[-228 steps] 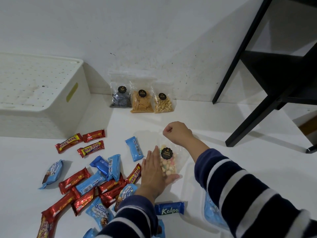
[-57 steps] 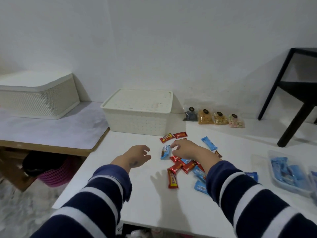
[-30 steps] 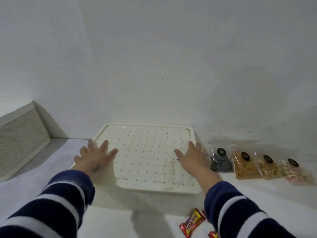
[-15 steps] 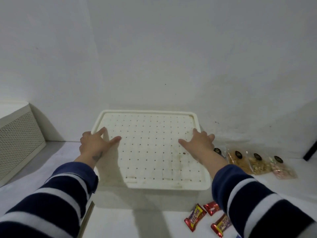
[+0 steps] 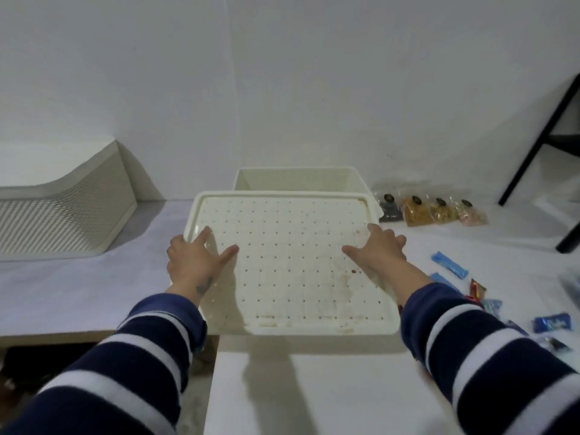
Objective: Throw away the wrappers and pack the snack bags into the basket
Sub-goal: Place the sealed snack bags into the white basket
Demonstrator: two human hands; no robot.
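Now both hands, left [image 5: 192,262] and right [image 5: 378,250], grip lid [image 5: 288,265] edges (basket [image 5: 298,181] uncovered behind).

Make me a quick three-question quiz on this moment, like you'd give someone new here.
1. True or false: the perforated cream plastic lid sits closed on the cream plastic basket.
2. Which hands hold the lid? A) left hand only B) right hand only C) both
3. Fill in: the four clear snack bags with black round labels stand in a row against the ____.

Key: 1 false, the lid is lifted off and the basket's open inside shows behind it; 2 C, one hand grips each side edge; 3 wall.
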